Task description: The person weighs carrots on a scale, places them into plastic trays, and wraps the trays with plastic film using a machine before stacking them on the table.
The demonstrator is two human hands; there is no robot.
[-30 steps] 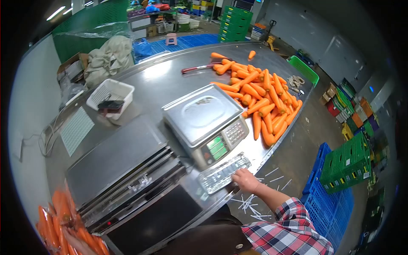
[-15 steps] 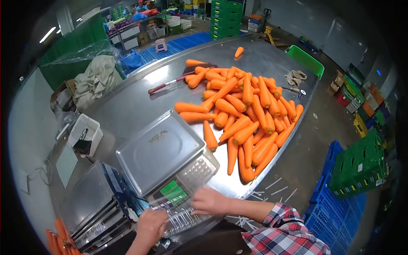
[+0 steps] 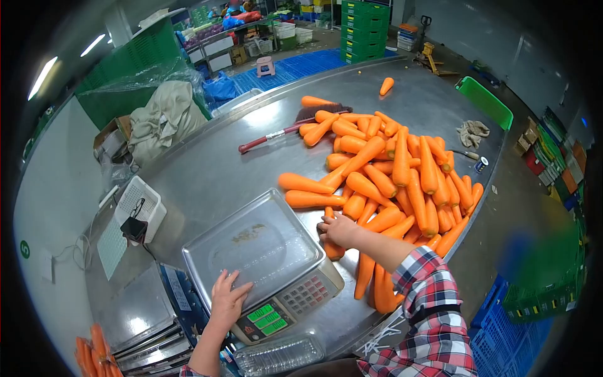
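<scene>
My left hand (image 3: 229, 296) rests at the near edge of the weighing scale's metal platform (image 3: 251, 242), fingers spread. Faint dotted, see-through edges beside its fingertips look like clear plastic, but I cannot make out its shape. My right hand (image 3: 342, 231) reaches to the near left side of the carrot pile (image 3: 402, 169), its fingers closed round a carrot (image 3: 334, 251) that lies beside the scale. Green digits glow on the scale's display (image 3: 267, 319), next to its keypad (image 3: 306, 295). In front of the scale sits a clear plastic tray (image 3: 279, 355).
A brush with a red handle (image 3: 270, 139) lies behind the pile. One carrot (image 3: 386, 86) is apart at the back. Gloves (image 3: 472, 133) lie near the right edge. A white basket (image 3: 141, 210) stands left; green crates (image 3: 546, 295) sit on the floor at right.
Both hands have parted from the clear plastic in front of the scale. My left hand moved up to the platform; my right hand moved forward and took hold of a carrot.
</scene>
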